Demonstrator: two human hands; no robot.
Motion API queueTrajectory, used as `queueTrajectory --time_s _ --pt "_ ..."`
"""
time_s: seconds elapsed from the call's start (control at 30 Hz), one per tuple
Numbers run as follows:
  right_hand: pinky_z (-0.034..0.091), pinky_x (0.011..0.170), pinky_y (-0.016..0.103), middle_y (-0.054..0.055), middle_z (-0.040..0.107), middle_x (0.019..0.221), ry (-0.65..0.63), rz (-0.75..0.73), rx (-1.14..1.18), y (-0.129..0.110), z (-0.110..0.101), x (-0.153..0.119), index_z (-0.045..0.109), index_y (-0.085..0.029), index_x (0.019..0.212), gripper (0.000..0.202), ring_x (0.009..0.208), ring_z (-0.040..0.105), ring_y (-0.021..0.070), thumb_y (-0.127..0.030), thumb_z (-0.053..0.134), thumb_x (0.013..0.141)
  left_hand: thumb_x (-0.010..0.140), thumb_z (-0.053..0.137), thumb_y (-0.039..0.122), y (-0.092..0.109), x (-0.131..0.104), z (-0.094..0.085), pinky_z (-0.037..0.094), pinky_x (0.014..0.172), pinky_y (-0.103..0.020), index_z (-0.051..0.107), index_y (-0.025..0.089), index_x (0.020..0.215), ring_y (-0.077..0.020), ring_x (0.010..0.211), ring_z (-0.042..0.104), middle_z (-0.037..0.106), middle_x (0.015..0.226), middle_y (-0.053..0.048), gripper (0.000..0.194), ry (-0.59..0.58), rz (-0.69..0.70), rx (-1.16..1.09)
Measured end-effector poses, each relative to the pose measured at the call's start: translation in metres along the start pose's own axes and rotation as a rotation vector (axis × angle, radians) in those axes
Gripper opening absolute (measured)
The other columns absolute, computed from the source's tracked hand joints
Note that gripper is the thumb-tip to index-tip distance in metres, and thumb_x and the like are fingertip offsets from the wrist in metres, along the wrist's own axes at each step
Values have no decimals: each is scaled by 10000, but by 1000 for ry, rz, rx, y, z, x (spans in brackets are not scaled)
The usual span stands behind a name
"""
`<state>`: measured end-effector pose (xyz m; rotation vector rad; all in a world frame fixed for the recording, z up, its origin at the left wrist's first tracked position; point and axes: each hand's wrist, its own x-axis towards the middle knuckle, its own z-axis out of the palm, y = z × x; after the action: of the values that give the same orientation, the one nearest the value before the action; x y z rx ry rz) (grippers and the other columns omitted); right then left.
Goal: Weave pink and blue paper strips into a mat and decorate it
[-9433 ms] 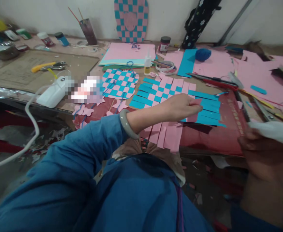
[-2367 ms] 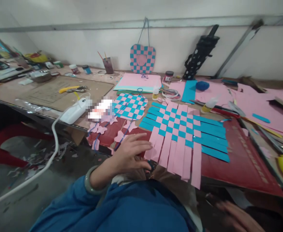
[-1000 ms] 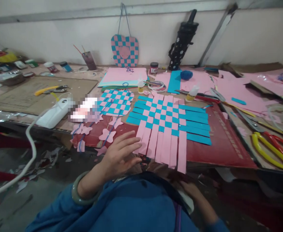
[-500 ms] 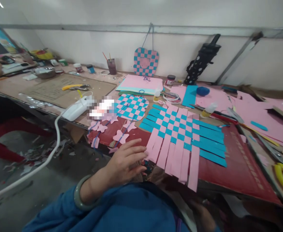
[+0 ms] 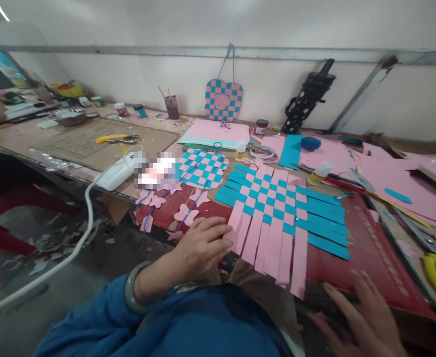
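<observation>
A woven sheet (image 5: 273, 196) of pink and blue strips lies on the red board (image 5: 366, 238), its loose strip ends fanned out. Beside its lower left pink strips rests my left hand (image 5: 203, 245), fingers loosely bent and holding nothing I can see; the fingertips reach the edge of the outermost strip. My right hand (image 5: 368, 317), blurred, is at the table's front edge to the lower right, with fingers spread and nothing in it. Left of the weave are a finished checkered piece (image 5: 203, 167) and pink butterfly cut-outs (image 5: 186, 214) on blue cords.
A white power strip (image 5: 119, 171) with a cable and yellow-handled pliers (image 5: 111, 139) lie to the left. Glue bottles (image 5: 320, 172), scissors (image 5: 418, 233) and pink sheets (image 5: 385, 173) are at the right. A checkered bag-shaped piece (image 5: 224, 99) leans on the wall near a black umbrella (image 5: 309, 96).
My right hand has come into view at the lower right. My left hand has shifted slightly right and its fingers have bent more. The woven sheet lies as before.
</observation>
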<state>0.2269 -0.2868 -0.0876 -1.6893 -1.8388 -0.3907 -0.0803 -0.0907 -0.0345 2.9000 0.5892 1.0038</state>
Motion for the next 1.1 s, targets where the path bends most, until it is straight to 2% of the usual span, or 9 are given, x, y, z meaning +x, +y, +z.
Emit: queueTrajectory --time_s 0.13,0.23,0.33,0.43,0.53,0.63,0.8,1.0,1.1 --pt "232 1130 569 81 232 1546 -5 -234 -39 -20 21 44 569 -241 1222 433 1390 253 358 -144 579 800 844 594 191 4 6 -4 470 885 -339 665 206 866 -210 1077 601 713 1064 -23 75 44 -13 -9" --pt "243 1128 571 40 308 1518 30 -262 -21 -18 21 62 624 -249 1108 363 1383 284 334 -78 533 801 845 597 194 2 15 -7 478 889 -342 666 205 843 -210 1069 612 723 1036 -15 70 85 -19 -30" --pt "310 1110 547 42 452 1430 81 -289 43 -12 14 82 649 -243 1025 255 1346 363 315 -127 562 815 853 588 201 -2 29 -9 486 907 -343 671 202 823 -203 1077 615 728 1021 -17 88 129 -39 -53" --pt "408 1056 506 51 560 1323 154 -209 111 -8 4 111 657 -225 952 183 1275 468 289 -126 613 805 847 589 192 -7 46 -10 486 940 -352 672 196 824 -194 1077 619 732 1012 -30 86 192 -54 -94" --pt "433 1040 469 54 615 1247 232 -111 166 -4 -3 142 663 -213 901 100 1203 542 250 -169 640 814 837 602 187 -12 66 -12 497 942 -353 670 189 830 -183 1043 638 741 965 -37 68 262 -79 -165" --pt "469 1003 404 41 646 1195 238 35 216 4 -6 165 681 -216 878 69 1126 596 199 -248 635 838 828 600 170 -16 83 -16 513 897 -335 662 185 795 -164 958 666 746 911 -32 72 298 -161 -259" --pt "489 971 431 51 681 1111 260 200 401 11 -4 181 702 -206 927 134 1046 636 194 -279 647 829 814 573 165 -21 104 -23 517 851 -314 672 182 810 -146 891 674 741 912 -32 100 284 -255 -372" --pt "478 983 453 52 682 1105 234 180 444 0 -8 186 684 -197 905 115 1050 633 198 -277 652 828 805 566 172 -21 109 -26 524 831 -304 681 178 807 -152 889 675 743 910 -28 116 236 -340 -392" --pt "487 978 434 33 673 1124 104 120 462 0 -14 178 664 -220 895 80 1065 627 195 -273 628 847 820 571 193 -17 101 -29 523 783 -263 681 173 814 -137 844 678 741 880 -24 112 172 -289 -386"
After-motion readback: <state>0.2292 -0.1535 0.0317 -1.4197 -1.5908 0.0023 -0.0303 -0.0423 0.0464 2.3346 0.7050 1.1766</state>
